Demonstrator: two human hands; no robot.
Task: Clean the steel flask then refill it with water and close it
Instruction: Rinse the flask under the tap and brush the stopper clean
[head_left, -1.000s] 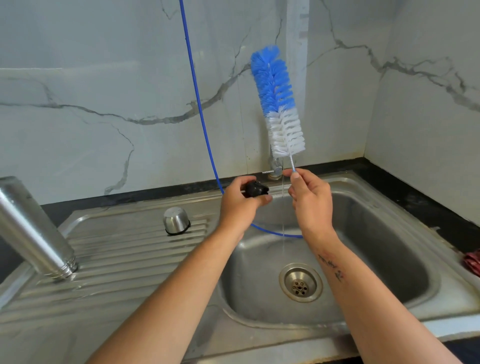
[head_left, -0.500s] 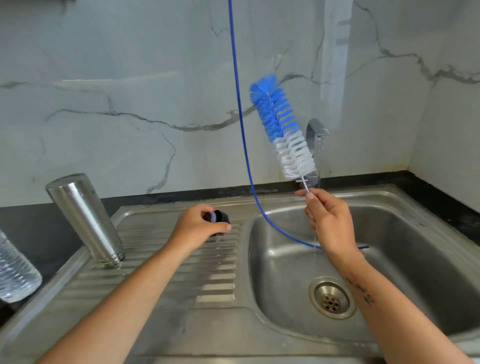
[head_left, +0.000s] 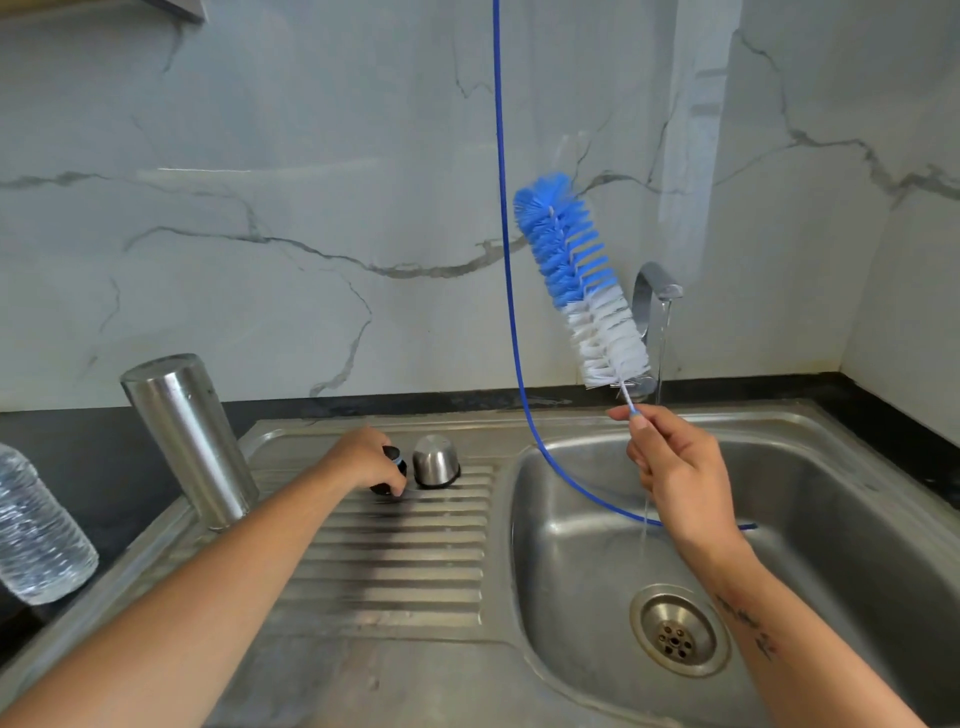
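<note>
1. Left hand (head_left: 363, 460): moved left from sink, grip closed on black stopper (head_left: 390, 470), now lowered onto drainboard (head_left: 395, 561) beside cup (head_left: 435, 461).
2. Right hand (head_left: 675, 470): grip pinching brush (head_left: 579, 283) stem, bristles up.
3. Flask (head_left: 189, 441): inverted, far left, draining.
4. Tap (head_left: 655, 291): running; refill likely next.

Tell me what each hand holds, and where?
Right hand pinches blue-and-white bottle brush by its wire stem; left hand grips small black stopper from above.

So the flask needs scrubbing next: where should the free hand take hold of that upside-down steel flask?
Wrap the fingers round the mid-body of the steel flask, coming from its right side: it stands mouth-down on the drainboard, leaning, with plain cylinder walls exposed.
</note>
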